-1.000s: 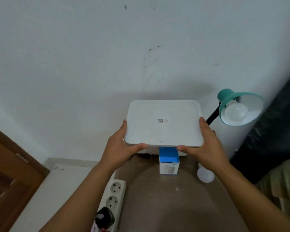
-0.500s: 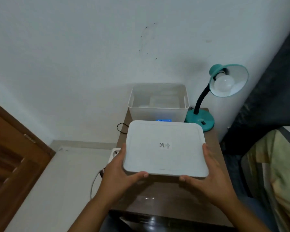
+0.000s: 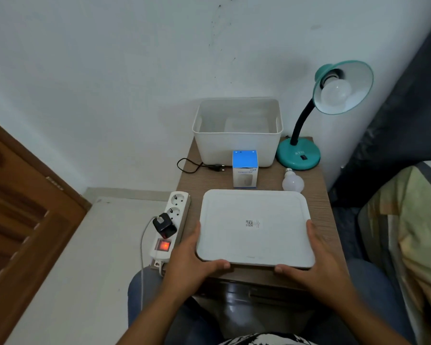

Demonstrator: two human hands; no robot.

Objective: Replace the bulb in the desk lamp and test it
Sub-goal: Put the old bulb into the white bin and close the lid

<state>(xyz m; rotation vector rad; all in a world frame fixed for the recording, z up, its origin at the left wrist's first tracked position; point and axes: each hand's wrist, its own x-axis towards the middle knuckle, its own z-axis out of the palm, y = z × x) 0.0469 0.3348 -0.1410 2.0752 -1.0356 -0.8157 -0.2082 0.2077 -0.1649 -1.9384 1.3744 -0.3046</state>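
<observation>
A teal desk lamp (image 3: 298, 155) stands at the table's far right, its shade turned toward me with a white bulb (image 3: 336, 93) screwed in. A loose white bulb (image 3: 293, 182) lies on the table in front of the lamp's base. A blue and white bulb box (image 3: 244, 169) stands upright beside it. My left hand (image 3: 194, 265) and my right hand (image 3: 316, 265) grip the two near corners of a flat white lid (image 3: 254, 227), held low over the table's front part.
An open white bin (image 3: 237, 145) stands at the back against the wall. The lamp's black plug and cord (image 3: 215, 167) lie unplugged left of the box. A power strip (image 3: 171, 226) with a lit red switch lies along the table's left edge. A bed is at right.
The lid has come off the bin and moved toward me and down to the table's front. The view has tilted downward, so the power strip, box and loose bulb show again.
</observation>
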